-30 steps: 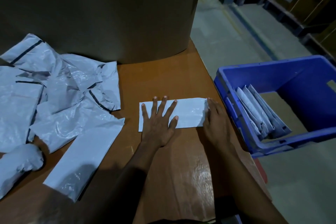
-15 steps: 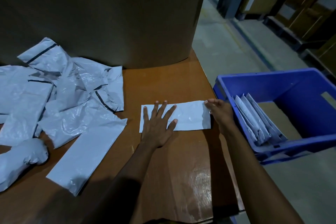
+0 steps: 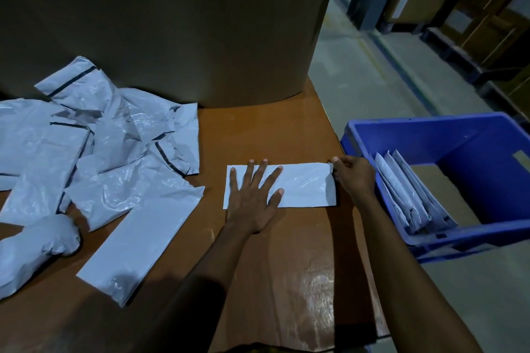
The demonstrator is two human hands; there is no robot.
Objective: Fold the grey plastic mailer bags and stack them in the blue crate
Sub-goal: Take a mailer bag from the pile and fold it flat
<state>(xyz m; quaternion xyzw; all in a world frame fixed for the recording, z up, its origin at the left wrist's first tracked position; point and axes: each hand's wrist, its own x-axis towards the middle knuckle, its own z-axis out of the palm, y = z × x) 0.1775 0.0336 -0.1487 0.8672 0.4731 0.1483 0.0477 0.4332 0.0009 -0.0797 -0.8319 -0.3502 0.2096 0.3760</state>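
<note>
The grey mailer strip (image 3: 304,186), already folded lengthwise, lies on the worktop (image 3: 286,281) just beside the blue crate (image 3: 430,125). Its end farther from the crate is pressed down by the left grip (image 3: 252,200), fingers straight. The corner nearest the crate is pinched by the right grip (image 3: 355,178). A crosswise fold is judged to be in hand: the pinched end should be carried away from the crate onto the pinned end, then creased. Folded mailers (image 3: 401,192) stand inside the crate; the unfolded pile (image 3: 114,152) lies well apart from it.

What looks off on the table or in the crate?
One mailer bag at the near left is balled up, unlike the flatter pile. Folded bags in the blue crate lean on edge, not flat.
</note>
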